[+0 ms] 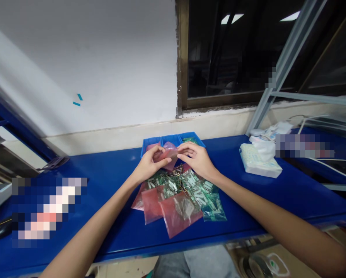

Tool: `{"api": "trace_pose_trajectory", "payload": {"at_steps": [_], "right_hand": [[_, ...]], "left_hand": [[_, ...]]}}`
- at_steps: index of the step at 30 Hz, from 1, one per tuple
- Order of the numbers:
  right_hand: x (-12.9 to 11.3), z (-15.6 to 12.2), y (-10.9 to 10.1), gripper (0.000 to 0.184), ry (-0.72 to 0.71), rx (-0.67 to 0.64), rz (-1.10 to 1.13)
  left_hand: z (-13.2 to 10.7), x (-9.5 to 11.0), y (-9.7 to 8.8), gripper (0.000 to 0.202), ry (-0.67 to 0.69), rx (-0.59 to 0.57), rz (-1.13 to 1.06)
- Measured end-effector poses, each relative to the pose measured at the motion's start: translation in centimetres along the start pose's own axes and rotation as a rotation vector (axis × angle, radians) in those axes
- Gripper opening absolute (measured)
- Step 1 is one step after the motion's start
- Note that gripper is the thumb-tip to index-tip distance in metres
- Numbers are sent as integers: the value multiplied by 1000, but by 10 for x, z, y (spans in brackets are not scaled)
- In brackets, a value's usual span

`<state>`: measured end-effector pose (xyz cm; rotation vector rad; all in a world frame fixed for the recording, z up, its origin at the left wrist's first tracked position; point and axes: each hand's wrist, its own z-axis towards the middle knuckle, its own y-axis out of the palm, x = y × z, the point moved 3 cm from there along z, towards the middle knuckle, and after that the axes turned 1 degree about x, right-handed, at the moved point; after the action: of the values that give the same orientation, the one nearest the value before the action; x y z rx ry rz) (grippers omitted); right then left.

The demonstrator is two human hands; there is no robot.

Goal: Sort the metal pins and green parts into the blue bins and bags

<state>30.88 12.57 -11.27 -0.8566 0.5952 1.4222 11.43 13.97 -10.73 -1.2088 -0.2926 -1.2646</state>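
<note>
Between my two hands is a pink plastic bag [170, 165], pinched at its upper edge. My left hand [152, 161] grips its left side with thumb and fingers. My right hand [196, 157] holds the right side the same way. Below them lies a pile of small metal pins [177, 171], partly covered by the hands and bags. Green-tinted clear bags [196, 189] with pale, slim parts inside lie around the pins. Nearer the front edge, several pink bags [180, 214] overlap; the frontmost shows pale parts through its film.
Blue bins [170, 139] stand behind my hands, holding pink and green bags. A tissue pack [259, 160] sits to the right beside a grey metal rack post [273, 73]. A black object [0, 228] lies at the far left of the blue table [115, 227]. White cables run at the right.
</note>
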Motion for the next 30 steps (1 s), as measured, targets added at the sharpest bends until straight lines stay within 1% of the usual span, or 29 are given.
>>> {"api": "trace_pose_trajectory", "payload": {"at_steps": [2,4,7,9,11,13,14,17,19,21,23,24,26,28,30], "right_hand": [[-1,0,0,14,20,6,21],[-1,-1,0,22,49,18,60],[3,-1,0,38,115,17,144],[7,-1,2,42,183,-11,196],[10,-2,3,41,239,-17,230],[10,-2,3,40,271,19,257],[9,-2,3,40,280,46,274],[6,-2,1,33,312,94,376],[6,-1,0,25,361,95,472],[9,0,-2,19,438,105,568],[14,0,-4,11,514,132,641],[15,0,-5,8,542,136,660],[17,0,-6,12,571,113,657],[16,0,-6,17,565,51,590],[13,0,-5,22,532,-25,451]], "left_hand": [[1,2,1,21,-43,15,-198],[1,5,1,22,-81,35,-330],[1,8,1,32,-106,65,-418],[-1,8,2,45,-105,67,-427],[-3,7,4,61,-81,59,-388],[-5,5,5,69,-31,66,-293],[-5,4,4,66,10,88,-219],[-6,3,0,42,188,140,80],[-5,1,-3,43,295,129,224],[-5,-1,-3,47,356,96,282],[-6,-2,-3,47,390,87,303],[-6,-1,-2,43,399,88,310],[-8,3,1,33,392,98,314],[-11,10,5,25,367,116,308],[-13,16,8,20,343,162,306]]}}
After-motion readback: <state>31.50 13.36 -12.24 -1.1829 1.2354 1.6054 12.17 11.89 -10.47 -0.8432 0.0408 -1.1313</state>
